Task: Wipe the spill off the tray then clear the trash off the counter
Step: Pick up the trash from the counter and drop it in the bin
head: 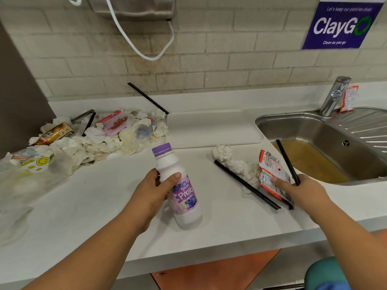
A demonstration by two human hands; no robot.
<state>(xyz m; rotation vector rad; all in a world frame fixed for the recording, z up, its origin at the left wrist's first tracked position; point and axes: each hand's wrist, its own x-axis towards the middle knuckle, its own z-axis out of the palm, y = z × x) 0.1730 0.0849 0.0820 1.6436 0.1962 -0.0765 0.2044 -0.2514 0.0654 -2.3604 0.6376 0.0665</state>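
Your left hand (pixel 156 190) is clenched round a white yoghurt-drink bottle (pixel 180 188), purple cap at 12 o'clock, btm resting on or just above the worktop (pixel 94 206); cannot tell which. Your right hand (pixel 301 191) grips a black straw (pixel 287 162) that points to 11 o'clock over the sink (pixel 326 132) edge, while the thumb presses a red-and-white snack wrapper (pixel 270 174) flat on the worktop.

A second black straw (pixel 246 184) lies just at 9 o'clock of the wrapper, running diagonally. Two crumpled tissues (pixel 223 152) sit beside it, approx. 12 o'clock of the wrapper.

The white tray (pixel 213 128) lies at 12 o'clock of the bottle, its visible right part bare, no liquid seen on it. Its left end carries a trash heap (pixel 109 135): tissues, a pink packet, a crushed clear bottle, wrappers, spilling onto the worktop toward 9 o'clock. A third straw (pixel 147 97) leans on the back wall behind the tray.

Sink holds brownish water.
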